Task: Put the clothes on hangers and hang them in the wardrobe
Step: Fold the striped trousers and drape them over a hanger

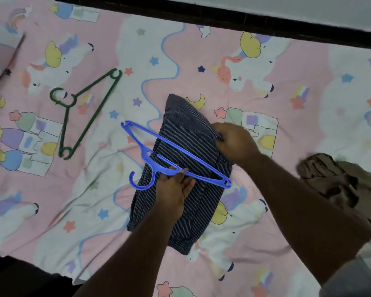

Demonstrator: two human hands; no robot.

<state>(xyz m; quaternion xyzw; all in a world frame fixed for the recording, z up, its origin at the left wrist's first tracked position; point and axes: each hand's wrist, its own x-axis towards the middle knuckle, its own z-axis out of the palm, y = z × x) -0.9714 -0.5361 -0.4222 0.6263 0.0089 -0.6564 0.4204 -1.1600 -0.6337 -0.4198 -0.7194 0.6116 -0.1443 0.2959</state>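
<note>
On the unicorn-print bed, my left hand grips one blue hanger over one folded striped garment, whose edge my right hand seems to pinch. A second, green hanger lies left; one brown garment lies right.

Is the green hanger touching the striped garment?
Apart. The head view shows bare bedsheet between the green hanger and the striped garment.
</note>
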